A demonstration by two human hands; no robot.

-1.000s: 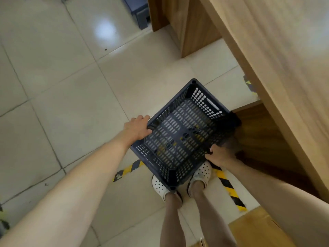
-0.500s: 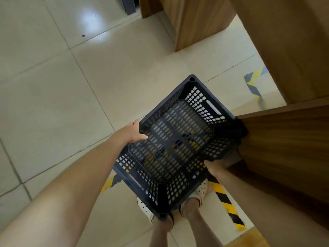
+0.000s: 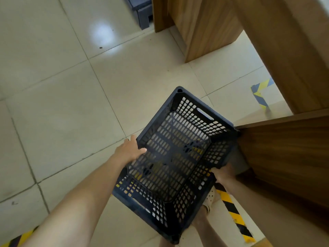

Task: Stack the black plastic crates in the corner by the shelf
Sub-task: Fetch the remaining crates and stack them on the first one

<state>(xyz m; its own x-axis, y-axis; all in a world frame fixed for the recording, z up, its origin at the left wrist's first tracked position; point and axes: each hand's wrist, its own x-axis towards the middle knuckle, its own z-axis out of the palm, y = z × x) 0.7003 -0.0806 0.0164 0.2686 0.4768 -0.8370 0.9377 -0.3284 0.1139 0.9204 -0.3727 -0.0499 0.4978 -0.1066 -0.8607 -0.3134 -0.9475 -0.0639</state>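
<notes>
A black perforated plastic crate [image 3: 175,163] hangs in the air over the tiled floor, open side up and empty. My left hand [image 3: 129,151] grips its left long rim, fingers curled over the edge. At the opposite long rim, my right hand [image 3: 223,173] holds on close to a wooden panel [image 3: 284,157]. The crate's far right corner nearly touches that panel. Another dark crate [image 3: 141,9] shows partly at the top edge, beside a wooden upright.
Wooden shelf uprights [image 3: 201,27] stand at the top right, with a gap of floor between them. Yellow-black hazard tape [image 3: 235,214] runs along the floor below the crate and near the far panel [image 3: 260,94]. My feet in white shoes [image 3: 211,198] are under the crate.
The view has moved forward and the crate now sits lower and nearer to me. Both hands keep their hold on its rims. More of the shelf gap and the far crate shows.
</notes>
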